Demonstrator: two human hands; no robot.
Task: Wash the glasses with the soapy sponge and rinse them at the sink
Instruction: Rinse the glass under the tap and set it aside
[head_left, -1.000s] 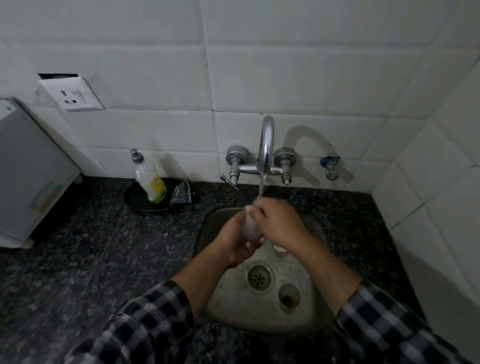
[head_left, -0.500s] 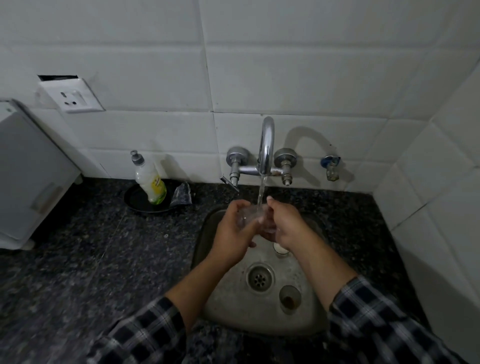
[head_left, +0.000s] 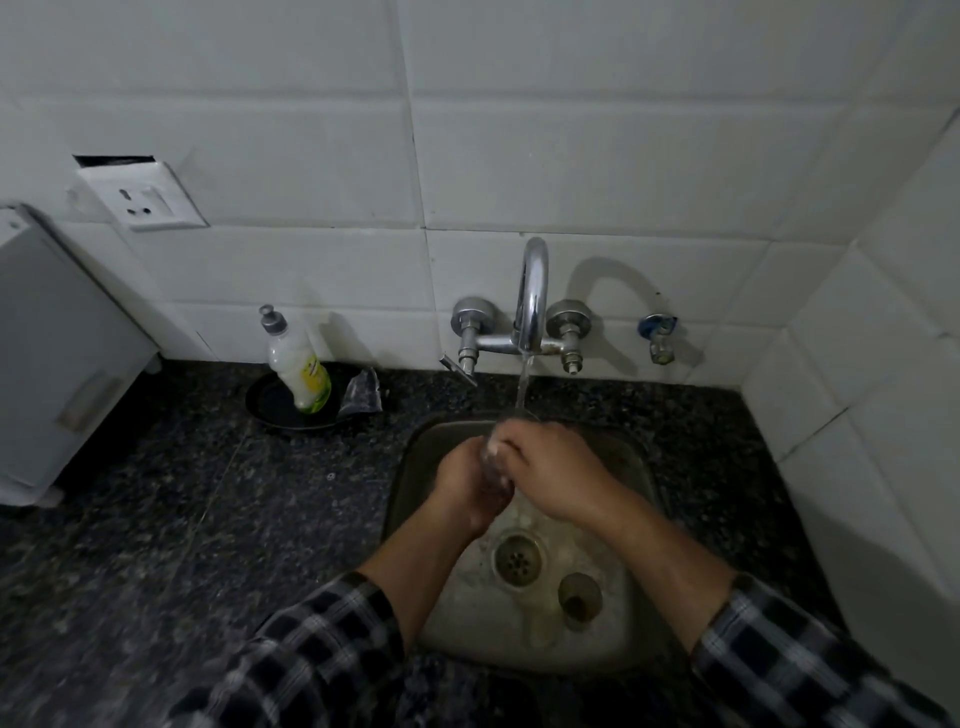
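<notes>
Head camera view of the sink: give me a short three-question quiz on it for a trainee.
1. True or false: water from the tap runs onto the glass that the left hand and right hand grip over the sink.
2. The soap bottle stands: A in the sink; B in the black dish left of the tap; C in the right hand.
3. Fill in: a second glass stands in the sink, right of the ____.
Key: 1 true; 2 B; 3 drain.

sleeves (head_left: 322, 654): dark-and-white plaid shirt (both arms) | cuffs: pushed up | forearms, hands: bare
</notes>
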